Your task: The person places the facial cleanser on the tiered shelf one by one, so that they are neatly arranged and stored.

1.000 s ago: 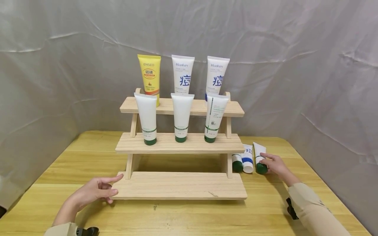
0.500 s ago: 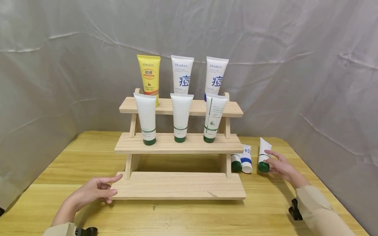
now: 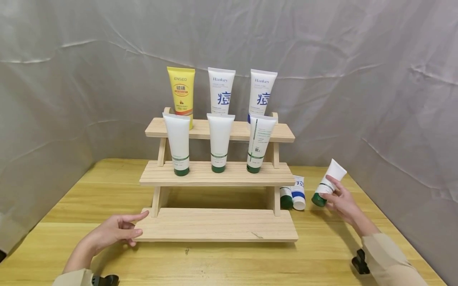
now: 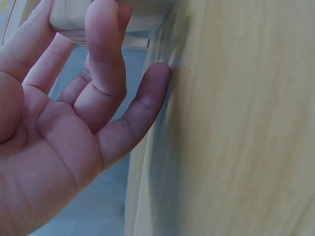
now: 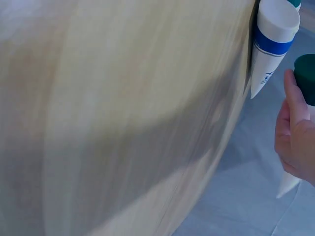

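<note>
My right hand (image 3: 345, 204) grips a white squeeze tube (image 3: 330, 179) with a green cap. The tube is tilted, cap end low and to the left, above the table at the right; part of it is behind my fingers. In the right wrist view its green cap (image 5: 306, 78) shows beyond my fingertips. My left hand (image 3: 111, 234) holds the left end of the bottom shelf of a three-tier wooden display stand (image 3: 218, 224). Seen from the left wrist, my fingers (image 4: 106, 59) curl about the shelf's corner (image 4: 69, 14).
A yellow tube (image 3: 181, 93) and two white-and-blue tubes stand on the top tier. Three white tubes with green caps, such as the middle one (image 3: 220, 139), stand on the middle tier. Right of the stand, a blue-banded tube (image 3: 298, 192) and a green-capped tube (image 3: 286, 197) lie on the table.
The green-capped tube in my right hand has come off the table, moved right, away from the two lying tubes, and tilted. My left hand keeps its place on the stand.
</note>
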Tool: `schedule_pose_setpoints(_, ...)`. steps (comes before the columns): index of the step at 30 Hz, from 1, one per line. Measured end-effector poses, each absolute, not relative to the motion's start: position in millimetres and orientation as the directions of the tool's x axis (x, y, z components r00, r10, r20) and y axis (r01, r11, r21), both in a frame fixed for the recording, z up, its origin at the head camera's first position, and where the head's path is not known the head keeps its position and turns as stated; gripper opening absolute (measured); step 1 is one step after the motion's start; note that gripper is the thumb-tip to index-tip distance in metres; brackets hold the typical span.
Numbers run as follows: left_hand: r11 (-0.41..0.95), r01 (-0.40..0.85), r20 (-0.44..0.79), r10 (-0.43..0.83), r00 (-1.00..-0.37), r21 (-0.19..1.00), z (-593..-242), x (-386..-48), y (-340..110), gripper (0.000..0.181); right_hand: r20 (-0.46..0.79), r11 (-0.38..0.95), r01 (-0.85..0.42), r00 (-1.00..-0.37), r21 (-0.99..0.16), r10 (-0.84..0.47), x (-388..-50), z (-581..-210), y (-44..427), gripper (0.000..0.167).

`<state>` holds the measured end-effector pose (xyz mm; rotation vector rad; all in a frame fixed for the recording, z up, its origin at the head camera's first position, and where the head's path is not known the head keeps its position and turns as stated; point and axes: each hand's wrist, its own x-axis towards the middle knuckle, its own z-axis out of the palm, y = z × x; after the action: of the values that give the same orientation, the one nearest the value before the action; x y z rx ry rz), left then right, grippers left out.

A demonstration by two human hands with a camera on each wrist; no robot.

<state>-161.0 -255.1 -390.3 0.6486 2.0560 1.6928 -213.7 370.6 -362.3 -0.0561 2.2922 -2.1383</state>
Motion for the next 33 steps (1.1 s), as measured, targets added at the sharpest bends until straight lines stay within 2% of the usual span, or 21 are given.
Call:
schedule_pose_setpoints(5,0.158,0.106,-0.006,0.584,-0.812,0.982,-390.4,-160.8,-255.4,0.044,0.113,0.132,-0.113,-0.994,-0.985,-0.008,-206.8,-361.1,365.2,0.066)
schedule_pose_setpoints(11,0.171,0.101,-0.016,0.576,-0.817,0.98,-390.2,-160.6,-255.4,0.044,0.245,0.088,-0.247,-0.969,-0.965,-0.028,-199.6,-361.1,356.0,0.061)
schedule_pose_setpoints(18,0.167,0.099,-0.015,0.576,-0.817,0.981,-389.7,-160.9,-256.0,0.044,0.423,0.017,-0.425,-0.905,-0.905,-0.046,-189.8,-354.7,339.0,0.05)
schedule_pose_setpoints(21,0.168,0.089,-0.024,0.571,-0.821,0.982,-390.0,-160.9,-255.6,0.044,0.461,0.031,-0.462,-0.886,-0.886,-0.046,-183.6,-349.4,328.7,0.049)
schedule_pose_setpoints(23,0.165,0.088,-0.022,0.572,-0.82,0.982,-390.4,-161.0,-255.7,0.045,0.497,-0.023,-0.497,-0.863,-0.867,-0.087,-191.2,-358.7,332.9,0.048)
schedule_pose_setpoints(28,0.15,0.109,0.001,0.584,-0.812,0.983,-391.0,-161.1,-256.2,0.045,0.54,-0.039,-0.54,-0.831,-0.841,-0.135,-189.2,-356.4,322.6,0.05)
schedule_pose_setpoints(30,0.158,0.108,-0.005,0.584,-0.812,0.981,-391.3,-161.6,-256.3,0.045,0.54,0.011,-0.545,-0.833,-0.838,-0.116,-178.1,-343.4,308.1,0.05)
schedule_pose_setpoints(33,0.171,0.105,-0.014,0.58,-0.815,0.98,-391.5,-162.1,-256.5,0.045,0.556,0.01,-0.561,-0.823,-0.828,-0.115,-174.4,-339.2,298.3,0.051)
